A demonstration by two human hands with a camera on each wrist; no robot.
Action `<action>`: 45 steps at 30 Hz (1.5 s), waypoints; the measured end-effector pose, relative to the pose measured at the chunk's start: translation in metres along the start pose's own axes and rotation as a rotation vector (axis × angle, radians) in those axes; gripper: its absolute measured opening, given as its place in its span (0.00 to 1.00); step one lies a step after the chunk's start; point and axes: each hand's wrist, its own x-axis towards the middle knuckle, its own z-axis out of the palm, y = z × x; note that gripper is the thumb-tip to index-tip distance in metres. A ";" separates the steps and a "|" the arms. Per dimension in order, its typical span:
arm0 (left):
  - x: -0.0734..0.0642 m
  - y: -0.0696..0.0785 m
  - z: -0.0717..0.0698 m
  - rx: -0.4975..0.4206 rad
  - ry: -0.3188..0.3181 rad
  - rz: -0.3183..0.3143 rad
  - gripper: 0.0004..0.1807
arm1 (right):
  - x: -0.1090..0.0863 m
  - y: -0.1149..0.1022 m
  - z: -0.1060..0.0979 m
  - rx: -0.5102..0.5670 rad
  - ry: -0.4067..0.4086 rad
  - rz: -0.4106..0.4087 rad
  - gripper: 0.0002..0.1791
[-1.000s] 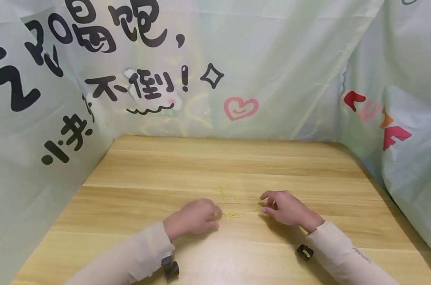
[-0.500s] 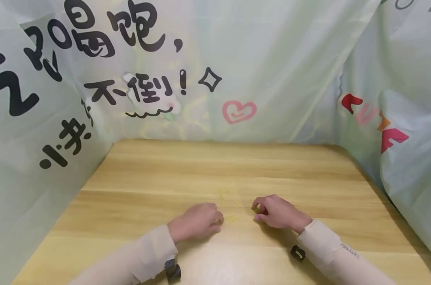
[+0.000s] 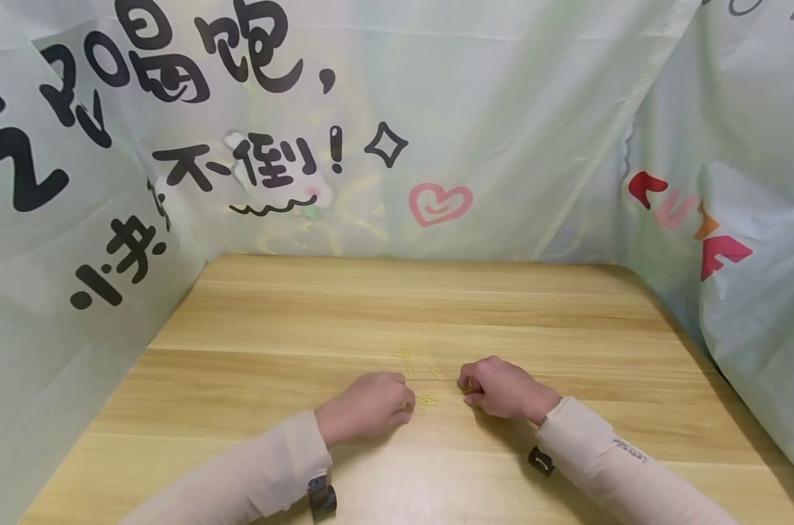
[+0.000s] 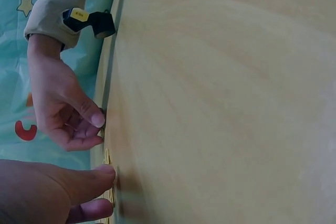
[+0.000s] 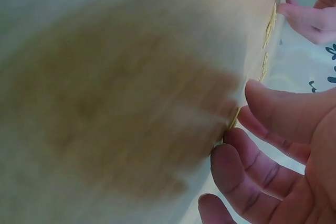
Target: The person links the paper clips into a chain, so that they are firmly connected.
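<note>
Thin yellow wire pieces that look like paper clips (image 3: 427, 400) lie in a small cluster on the wooden table between the two hands. My left hand (image 3: 370, 403) rests just left of this cluster, palm inward, its fingers loosely bent. In the left wrist view its thumb and fingers stand apart, with yellow clips (image 4: 107, 157) right at the thumb. My right hand (image 3: 504, 388) is low over the table on the other side, fingers curved. Between its separated thumb and fingers a clip (image 5: 234, 117) lies at the fingertips in the right wrist view.
More yellow clips (image 3: 406, 361) are scattered farther back, with a single one (image 3: 434, 372) nearer the right hand. Printed curtains (image 3: 515, 131) enclose the wooden table (image 3: 272, 306) at the back and both sides. Each wrist wears a small black camera (image 3: 321, 499).
My right hand has slid left toward the middle, with yellow clips at its fingertips. My left hand has edged right, closer to the central cluster. The head view has shifted slightly.
</note>
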 end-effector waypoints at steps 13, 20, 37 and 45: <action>0.001 0.002 0.001 0.015 0.040 -0.022 0.02 | 0.000 -0.004 -0.001 -0.015 -0.001 0.015 0.13; -0.004 0.003 0.007 -0.008 0.032 -0.043 0.03 | 0.000 -0.005 0.006 -0.022 -0.019 0.041 0.15; 0.000 -0.001 0.004 -0.016 0.048 -0.073 0.07 | 0.005 -0.006 -0.001 -0.073 0.003 0.123 0.16; -0.001 -0.002 -0.002 -0.085 0.055 -0.100 0.07 | 0.005 -0.006 -0.006 -0.071 -0.015 0.138 0.16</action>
